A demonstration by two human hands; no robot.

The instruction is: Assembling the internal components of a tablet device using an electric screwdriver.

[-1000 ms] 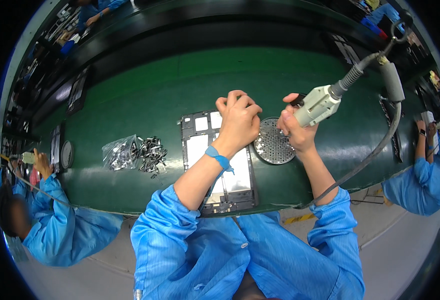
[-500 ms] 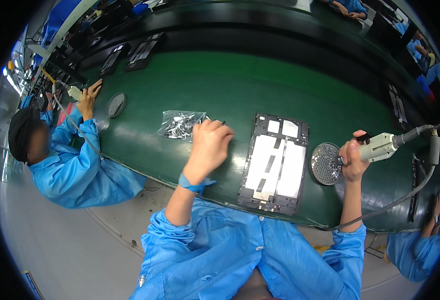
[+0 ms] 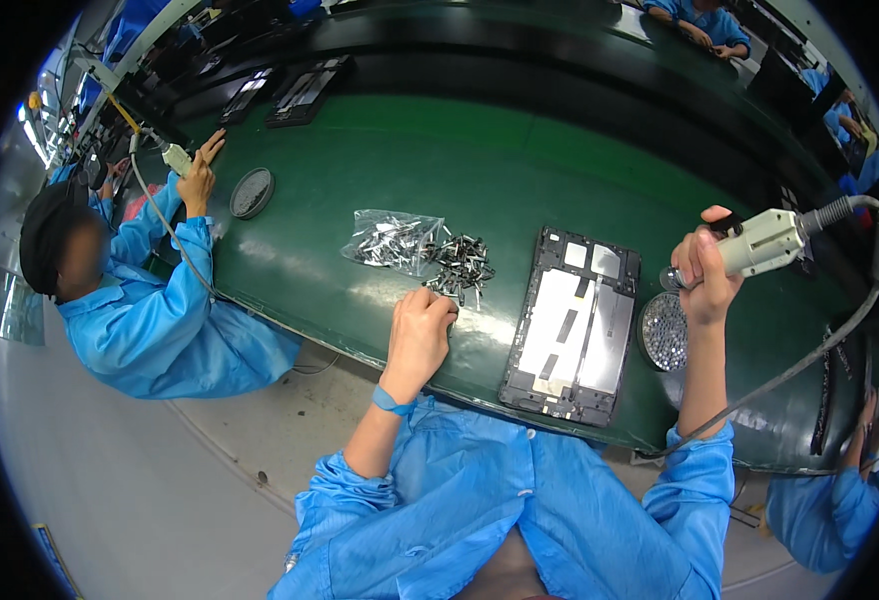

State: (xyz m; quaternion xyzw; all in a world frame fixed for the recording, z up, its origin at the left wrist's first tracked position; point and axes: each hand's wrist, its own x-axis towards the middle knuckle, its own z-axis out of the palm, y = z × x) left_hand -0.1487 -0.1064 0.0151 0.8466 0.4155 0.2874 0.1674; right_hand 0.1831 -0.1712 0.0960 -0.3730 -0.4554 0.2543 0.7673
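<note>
My right hand (image 3: 708,280) is wrapped round a pale electric screwdriver (image 3: 766,243), its tip end pointing left, just beyond a round dish of small shiny screws (image 3: 664,332). The fingers of my left hand (image 3: 420,332) are pinched together at the near side of a loose pile of small black and silver parts (image 3: 464,265). What they hold, if anything, is too small to make out. A clear plastic bag (image 3: 394,241) with more such parts lies against the pile. Between my hands rests an opened tablet-like device (image 3: 572,330), its silvery panels facing up.
At the left, a co-worker in blue (image 3: 150,300) holds another screwdriver (image 3: 176,158) near a second round dish (image 3: 253,193). Dark device parts (image 3: 310,90) lie at the far left of the green table (image 3: 440,150). A grey cable (image 3: 810,365) loops down beside my right arm.
My left hand has drawn back toward me from over the small parts, uncovering the pile. My right hand has raised the screwdriver away from the screw dish. The whole view has shifted slightly.
</note>
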